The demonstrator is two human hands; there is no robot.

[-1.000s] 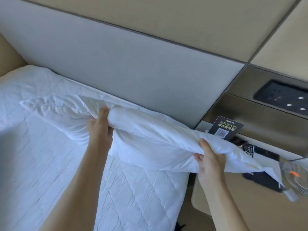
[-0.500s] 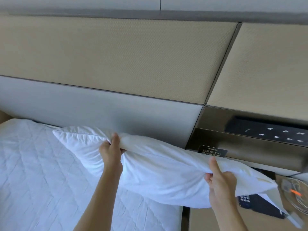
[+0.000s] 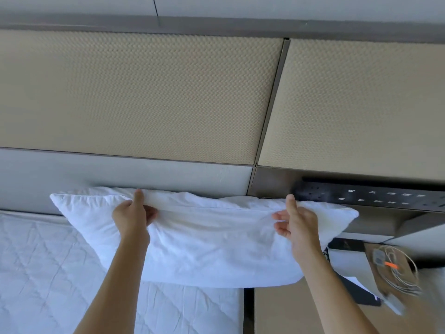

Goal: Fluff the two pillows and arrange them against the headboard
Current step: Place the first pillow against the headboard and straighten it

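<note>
- While both forearms are reaching forward over the quilted mattress, the left hand is pinching the pillow's upper seam, thumb on top and fingers curled beneath.
- Right hand: the thumb is pressing on the top edge, the fingers are lying loosely spread along the front face; whether they are actually gripping cannot be told.
- Pillow: it is hanging lengthwise between the hands, above the mattress head, its right end overhanging the bedside table.
- Risk, near: that overhanging corner is riding just above the coiled cable and dark items on the table; a vigorous shake could be sweeping them off.
- Risk, middle: the looser right-hand hold is likely to slip during fluffing, dropping that end into the gap beside the bed.
- Headboard: the pillow's top edge is lying close before the lower grey panel; setting down off-centre would be crowding out the second pillow, which is not in view.
</note>
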